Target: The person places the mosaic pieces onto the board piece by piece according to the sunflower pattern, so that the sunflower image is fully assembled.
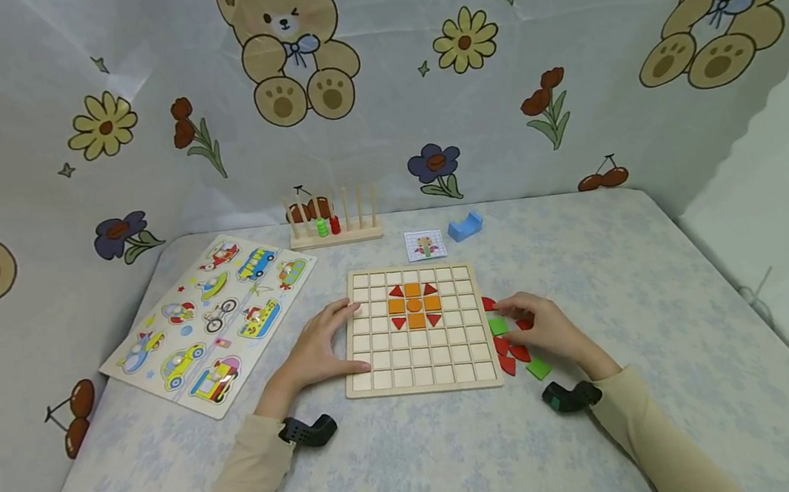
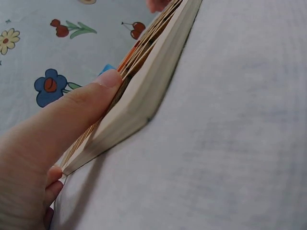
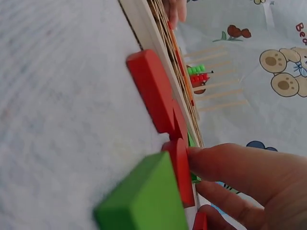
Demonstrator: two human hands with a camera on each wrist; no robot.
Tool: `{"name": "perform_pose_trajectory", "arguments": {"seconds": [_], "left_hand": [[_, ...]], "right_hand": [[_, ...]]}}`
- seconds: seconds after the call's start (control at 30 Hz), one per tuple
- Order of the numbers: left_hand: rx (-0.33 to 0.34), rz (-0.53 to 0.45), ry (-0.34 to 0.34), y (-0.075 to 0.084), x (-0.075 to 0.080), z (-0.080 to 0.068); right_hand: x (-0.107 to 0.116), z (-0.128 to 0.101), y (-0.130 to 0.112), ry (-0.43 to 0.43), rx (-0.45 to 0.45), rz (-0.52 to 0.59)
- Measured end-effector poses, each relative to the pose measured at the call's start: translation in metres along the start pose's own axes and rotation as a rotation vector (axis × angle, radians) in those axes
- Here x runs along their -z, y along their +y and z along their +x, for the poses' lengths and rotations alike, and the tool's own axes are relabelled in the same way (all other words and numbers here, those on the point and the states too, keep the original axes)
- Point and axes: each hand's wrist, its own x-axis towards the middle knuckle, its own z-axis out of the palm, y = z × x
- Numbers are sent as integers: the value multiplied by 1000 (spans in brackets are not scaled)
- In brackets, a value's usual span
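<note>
A square wooden grid board [image 1: 390,377] lies flat in the middle. Orange squares, an orange circle [image 1: 414,305] and red triangles form a cross-like pattern in its cells. My left hand [image 1: 318,347] rests at the board's left edge, thumb on the rim near the front corner, fingers spread higher up. Beside the right edge, my right hand [image 1: 552,329] hovers low over loose red pieces [image 1: 519,354] with curved sides and green pieces [image 1: 538,368]. In the right wrist view its thumb overlaps a red piece [image 3: 180,167]; a green block [image 3: 144,201] is nearer the camera.
A vehicle picture puzzle [image 1: 226,337] lies at the left. Behind the board stand a wooden peg rack [image 1: 336,238] with green and red beads, a small pattern card [image 1: 425,245] and a blue curved block [image 1: 465,226]. A bear-printed cloth [image 1: 381,147] hangs behind the table.
</note>
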Motion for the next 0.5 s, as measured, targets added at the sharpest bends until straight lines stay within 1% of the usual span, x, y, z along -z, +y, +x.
{"name": "perform_pose_trajectory", "arguments": {"seconds": [0.1,0.17,0.3,0.4,0.5], "left_hand": [[-4,1,3,1,0,0],[-7,-2,3,2,1,0],[-10,-9,1,2,0,0],[-8,-7,1,2,0,0],[-10,-1,5,1,0,0]], "right_hand": [[0,0,1,6,8,3],[0,0,1,10,-4,-1],[-1,1,-5,65,-40,-12],[-6,6,-17,112,-33,7],[-19,14,-37,112,-5,56]]}}
